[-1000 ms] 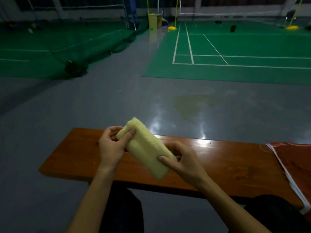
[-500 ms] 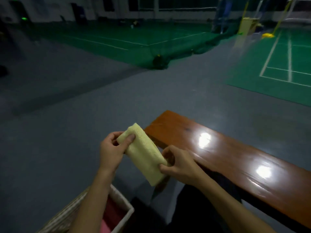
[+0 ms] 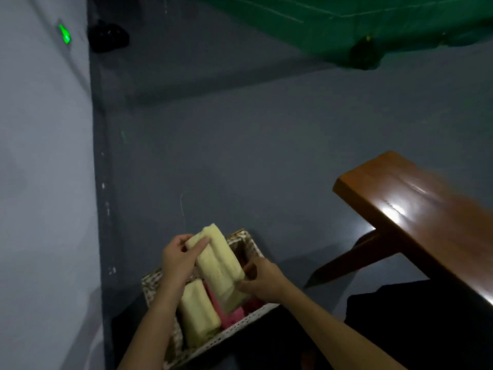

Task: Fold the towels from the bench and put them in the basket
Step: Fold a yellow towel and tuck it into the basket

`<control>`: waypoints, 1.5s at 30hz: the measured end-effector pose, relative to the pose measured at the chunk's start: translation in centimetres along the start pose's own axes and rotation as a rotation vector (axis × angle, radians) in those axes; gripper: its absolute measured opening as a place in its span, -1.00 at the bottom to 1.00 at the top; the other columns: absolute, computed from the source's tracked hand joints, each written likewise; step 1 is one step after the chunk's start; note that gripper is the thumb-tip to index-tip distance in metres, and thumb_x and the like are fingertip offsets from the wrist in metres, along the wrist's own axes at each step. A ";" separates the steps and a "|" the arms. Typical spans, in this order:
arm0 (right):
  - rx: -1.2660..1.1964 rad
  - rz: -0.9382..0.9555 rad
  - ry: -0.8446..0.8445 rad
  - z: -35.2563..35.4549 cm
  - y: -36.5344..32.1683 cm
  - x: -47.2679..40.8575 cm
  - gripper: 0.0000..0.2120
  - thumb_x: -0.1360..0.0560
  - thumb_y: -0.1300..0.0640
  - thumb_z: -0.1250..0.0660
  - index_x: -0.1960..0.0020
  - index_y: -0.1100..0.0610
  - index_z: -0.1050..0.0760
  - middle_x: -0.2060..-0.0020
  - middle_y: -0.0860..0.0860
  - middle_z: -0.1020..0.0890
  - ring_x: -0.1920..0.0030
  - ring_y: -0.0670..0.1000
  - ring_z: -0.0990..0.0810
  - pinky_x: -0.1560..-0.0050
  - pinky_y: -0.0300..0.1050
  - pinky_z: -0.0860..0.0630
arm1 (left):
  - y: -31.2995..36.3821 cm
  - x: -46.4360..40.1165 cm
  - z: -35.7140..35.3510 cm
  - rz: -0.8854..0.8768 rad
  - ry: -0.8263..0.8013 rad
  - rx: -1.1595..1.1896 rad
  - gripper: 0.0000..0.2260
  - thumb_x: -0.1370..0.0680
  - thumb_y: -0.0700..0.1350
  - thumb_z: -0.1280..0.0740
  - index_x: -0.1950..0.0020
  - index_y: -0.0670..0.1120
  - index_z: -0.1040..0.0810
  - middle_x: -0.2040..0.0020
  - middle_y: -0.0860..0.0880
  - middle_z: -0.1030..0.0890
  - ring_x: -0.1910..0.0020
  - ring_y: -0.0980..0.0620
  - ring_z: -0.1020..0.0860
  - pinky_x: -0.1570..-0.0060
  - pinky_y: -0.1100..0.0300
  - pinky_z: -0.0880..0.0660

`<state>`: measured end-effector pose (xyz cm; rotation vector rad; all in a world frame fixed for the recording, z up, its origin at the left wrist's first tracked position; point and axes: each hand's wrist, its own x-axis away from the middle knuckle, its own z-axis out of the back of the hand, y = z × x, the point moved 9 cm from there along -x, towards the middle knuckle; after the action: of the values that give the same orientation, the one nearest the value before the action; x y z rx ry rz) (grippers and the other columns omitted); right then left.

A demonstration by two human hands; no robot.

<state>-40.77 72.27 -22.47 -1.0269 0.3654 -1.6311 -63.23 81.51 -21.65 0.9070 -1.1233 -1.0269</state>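
Stretching across the frame, the grey floor (image 3: 266,156) meets a pale wall (image 3: 40,182) at nine o'clock. The wooden surface (image 3: 416,209) sits at three o'clock, its near end bare. At six o'clock the woven basket (image 3: 241,236) stands on the floor, holding a folded yellow towel (image 3: 197,313) on its nine o'clock side and a pink towel (image 3: 234,316) beside it. Above these I hold another folded yellow towel (image 3: 217,265), tilted over the basket. My left hand (image 3: 177,260) has its grip pinching the far end; my right hand (image 3: 262,281) has its grip pinching the near end.
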 end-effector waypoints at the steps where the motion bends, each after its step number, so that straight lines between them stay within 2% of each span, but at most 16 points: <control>1: -0.006 -0.024 -0.014 -1.5 0.8 -1.0 -0.73 -0.44 -0.04 -0.57 0.04 0.00 -0.51 0.15 -0.09 -0.63 0.13 -0.08 -0.59 0.19 -0.16 -0.48 | -1.6 -0.5 0.3 0.028 0.007 -0.004 -0.69 -0.43 0.01 -0.64 -0.05 -0.07 -0.65 0.02 -0.06 -0.72 0.02 -0.06 -0.70 0.09 0.00 -0.66; 5: -0.036 -0.135 -0.064 -5.8 4.8 -4.4 -0.75 -0.44 0.03 -0.57 0.01 0.03 -0.54 0.16 -0.12 -0.60 0.19 -0.18 -0.54 0.33 -0.41 -0.42 | -8.9 -3.1 -0.3 0.149 -0.032 -0.063 -0.65 -0.46 -0.03 -0.64 -0.16 -0.05 -0.63 -0.07 -0.05 -0.70 0.00 -0.02 -0.70 0.03 -0.05 -0.69; 7: -0.042 -0.191 -0.046 -6.7 7.0 -5.9 -0.75 -0.46 0.03 -0.56 -0.05 0.04 -0.56 0.14 -0.13 -0.59 0.18 -0.19 -0.53 0.34 -0.42 -0.39 | -12.0 -4.3 -1.8 0.187 -0.082 -0.096 -0.59 -0.45 -0.08 -0.64 -0.24 -0.04 -0.61 -0.15 -0.03 -0.67 -0.05 -0.01 -0.68 -0.01 -0.08 -0.69; 11: -0.029 -0.299 0.020 -7.8 11.7 -8.5 -0.72 -0.51 0.03 -0.50 -0.16 0.10 -0.60 0.05 -0.05 -0.64 0.06 -0.06 -0.57 0.15 -0.21 -0.41 | -16.3 -6.3 -6.2 0.222 -0.175 -0.170 -0.62 -0.47 -0.16 -0.62 -0.23 -0.02 -0.60 -0.07 0.08 -0.65 -0.01 0.10 -0.65 0.18 0.27 -0.58; 15: 0.025 -0.360 -0.046 -9.8 15.8 -10.8 -0.68 -0.58 0.07 -0.42 -0.28 0.15 -0.52 -0.16 0.09 -0.67 -0.17 0.13 -0.63 -0.05 -0.04 -0.53 | -20.7 -8.4 -10.3 0.280 -0.194 -0.209 -0.62 -0.48 -0.14 -0.61 -0.25 -0.04 -0.59 -0.07 0.06 -0.66 -0.03 0.09 -0.64 0.13 0.25 -0.55; 18: 0.009 -0.371 -0.089 -11.6 17.5 -12.3 -0.61 -0.59 0.16 -0.38 -0.38 0.22 -0.46 -0.29 0.14 -0.61 -0.34 0.17 -0.56 -0.24 -0.09 -0.43 | -24.1 -10.0 -12.2 0.282 -0.170 -0.277 -0.57 -0.47 -0.15 -0.62 -0.30 -0.13 -0.61 -0.13 -0.04 -0.68 -0.13 -0.04 -0.65 -0.03 0.14 -0.58; 22: -0.045 -0.394 -0.113 -13.2 19.4 -13.6 -0.54 -0.59 0.20 -0.32 -0.47 0.25 -0.39 -0.41 0.20 -0.53 -0.45 0.18 -0.47 -0.43 -0.07 -0.36 | -27.8 -11.2 -13.6 0.328 -0.163 -0.391 -0.52 -0.53 -0.18 -0.53 -0.43 -0.09 -0.55 -0.26 -0.05 -0.64 -0.23 -0.09 -0.62 -0.23 -0.03 -0.59; 26: -0.096 -0.394 -0.124 -13.8 20.3 -14.1 -0.49 -0.61 0.29 -0.25 -0.55 0.26 -0.29 -0.47 0.22 -0.45 -0.50 0.18 -0.40 -0.48 -0.09 -0.30 | -28.5 -11.4 -13.5 0.266 -0.145 -0.559 -0.59 -0.54 -0.21 -0.45 -0.40 -0.07 -0.57 -0.13 -0.08 -0.70 -0.06 -0.10 -0.65 0.02 0.09 -0.57; 30: -0.174 -0.367 -0.128 -13.7 20.1 -14.0 -0.45 -0.59 0.36 -0.23 -0.56 0.21 -0.26 -0.47 0.19 -0.43 -0.47 0.15 -0.41 -0.41 -0.14 -0.35 | -29.0 -11.6 -13.5 0.262 -0.151 -0.539 -0.55 -0.56 -0.23 -0.45 -0.44 0.00 -0.55 -0.12 -0.01 -0.71 0.06 -0.01 -0.66 0.29 0.29 -0.46; 32: -0.184 -0.331 -0.124 -13.2 19.4 -13.6 -0.44 -0.60 0.35 -0.26 -0.57 0.17 -0.26 -0.48 0.13 -0.43 -0.46 0.10 -0.42 -0.35 -0.22 -0.34 | -29.2 -11.6 -13.6 0.255 -0.169 -0.493 -0.54 -0.56 -0.20 -0.49 -0.46 -0.04 -0.53 -0.18 -0.01 -0.70 -0.05 0.00 -0.66 0.16 0.32 -0.53; 34: -0.164 -0.290 -0.090 -12.5 18.8 -13.1 -0.42 -0.60 0.30 -0.30 -0.59 0.11 -0.26 -0.45 0.05 -0.45 -0.44 0.07 -0.44 -0.36 -0.19 -0.36 | -28.9 -11.0 -13.6 0.247 -0.179 -0.431 -0.49 -0.57 -0.25 -0.48 -0.51 -0.12 -0.47 -0.30 0.02 -0.61 -0.25 -0.01 -0.60 -0.14 0.22 -0.56; 36: -0.115 -0.269 -0.033 -12.0 18.0 -12.7 -0.46 -0.59 0.23 -0.34 -0.54 0.07 -0.33 -0.36 0.03 -0.53 -0.35 0.07 -0.52 -0.31 -0.10 -0.46 | -28.0 -9.9 -13.3 0.215 -0.162 -0.365 -0.43 -0.56 -0.30 -0.48 -0.55 -0.16 -0.40 -0.35 0.07 -0.49 -0.33 -0.01 -0.52 -0.18 0.31 -0.53; 38: -0.104 -0.279 -0.006 -12.5 17.3 -12.5 -0.60 -0.56 0.18 -0.36 -0.39 0.10 -0.46 -0.23 0.05 -0.62 -0.23 0.10 -0.61 -0.22 0.01 -0.56 | -26.9 -8.5 -12.7 0.136 -0.107 -0.402 -0.44 -0.53 -0.29 -0.52 -0.49 -0.08 -0.45 -0.33 0.06 -0.49 -0.17 0.04 -0.56 0.04 0.46 -0.52; 41: -0.167 -0.322 -0.112 -14.4 17.3 -12.7 -0.68 -0.57 0.19 -0.34 -0.31 0.17 -0.50 -0.19 0.09 -0.64 -0.22 0.13 -0.62 -0.22 0.00 -0.55 | -26.5 -7.2 -13.0 0.071 -0.088 -0.538 -0.53 -0.48 -0.23 -0.57 -0.34 0.00 -0.57 -0.16 -0.04 -0.53 0.11 0.13 -0.56 0.08 0.47 -0.46; 42: -0.191 -0.324 -0.145 -14.7 17.3 -12.9 -0.67 -0.58 0.21 -0.33 -0.34 0.18 -0.50 -0.23 0.09 -0.63 -0.27 0.12 -0.60 -0.25 -0.04 -0.53 | -26.9 -7.1 -13.7 0.092 -0.141 -0.580 -0.53 -0.48 -0.23 -0.56 -0.36 -0.02 -0.57 -0.20 -0.08 -0.55 0.07 0.10 -0.58 0.03 0.43 -0.48; 45: -0.233 -0.257 -0.199 -14.5 16.8 -13.7 -0.66 -0.60 0.33 -0.25 -0.36 0.24 -0.55 -0.25 0.05 -0.61 -0.29 0.04 -0.56 -0.25 -0.18 -0.48 | -28.2 -7.1 -15.7 0.145 -0.320 -0.757 -0.46 -0.52 -0.22 -0.50 -0.50 -0.12 -0.49 -0.43 -0.12 -0.52 -0.36 -0.08 -0.52 -0.36 0.09 -0.48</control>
<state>-41.32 75.09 -48.37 -1.4492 0.3039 -1.7212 -53.78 81.27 -53.26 0.0575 -0.9213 -1.3653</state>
